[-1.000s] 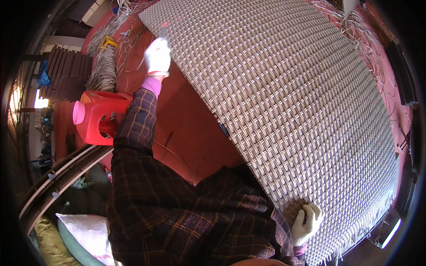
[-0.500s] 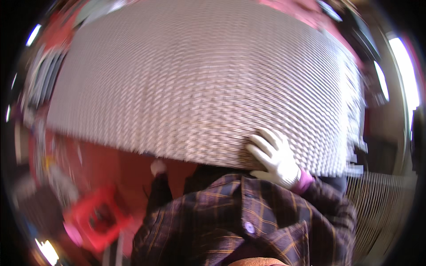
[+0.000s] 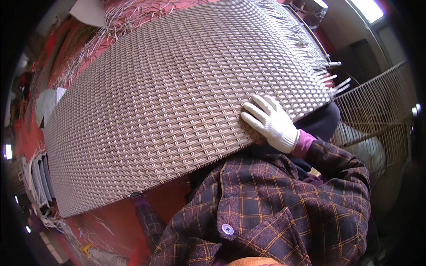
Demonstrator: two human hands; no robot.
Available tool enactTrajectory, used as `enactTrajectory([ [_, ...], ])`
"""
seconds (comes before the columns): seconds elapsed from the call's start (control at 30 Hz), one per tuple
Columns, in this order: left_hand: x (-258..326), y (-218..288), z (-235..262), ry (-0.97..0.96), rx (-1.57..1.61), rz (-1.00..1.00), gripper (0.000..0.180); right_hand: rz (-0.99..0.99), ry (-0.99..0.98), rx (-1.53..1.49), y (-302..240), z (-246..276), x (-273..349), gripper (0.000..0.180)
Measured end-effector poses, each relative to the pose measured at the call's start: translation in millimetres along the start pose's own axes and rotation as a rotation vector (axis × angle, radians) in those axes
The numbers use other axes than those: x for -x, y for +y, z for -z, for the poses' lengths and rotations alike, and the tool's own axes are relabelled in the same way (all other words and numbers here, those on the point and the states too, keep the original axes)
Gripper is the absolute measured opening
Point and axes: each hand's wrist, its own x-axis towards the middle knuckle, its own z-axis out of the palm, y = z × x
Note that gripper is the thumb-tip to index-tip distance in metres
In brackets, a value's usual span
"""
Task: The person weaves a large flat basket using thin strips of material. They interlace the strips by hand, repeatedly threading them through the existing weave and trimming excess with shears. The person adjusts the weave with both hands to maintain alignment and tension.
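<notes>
A large woven panel (image 3: 177,102) of grey-brown flat strands lies slanted across my front, loose strand ends sticking out along its right edge. My right hand (image 3: 273,126), in a white knitted glove, rests on the panel near its close edge. Its fingers stretch out over the weave, and the thumb side sits at the rim. At the lower left, my left arm (image 3: 148,219) reaches to the panel's near edge. The left hand is mostly hidden beneath that edge. A small dark thing (image 3: 136,194) shows at the edge there; I cannot make out what it is.
Loose pale strands (image 3: 133,15) litter the red floor beyond the panel. A frame of thin parallel rods (image 3: 377,106) stands at the right. Grey slatted pieces (image 3: 41,175) stand at the left, and a bundle of strands (image 3: 106,257) lies at the lower left.
The view has turned, so the panel now slants down to the left and the red stool is mostly out of sight. The left hand has gone under the panel's edge; the right stays on top.
</notes>
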Motion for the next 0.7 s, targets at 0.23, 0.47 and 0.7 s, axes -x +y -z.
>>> enactTrajectory([
  [0.23, 59, 21, -98, -0.338, 0.146, 0.001, 0.06, 0.018, -0.002, -0.025, -6, 4, 4, 0.096],
  [0.47, 96, 24, -132, -0.82, 0.371, -0.117, 0.069, 0.139, 0.116, 0.095, -4, 3, 2, 0.056],
  [0.7, 166, 69, -205, -0.328, 0.576, -0.208, 0.066, 0.331, 0.225, 0.088, 13, 3, 21, 0.07],
])
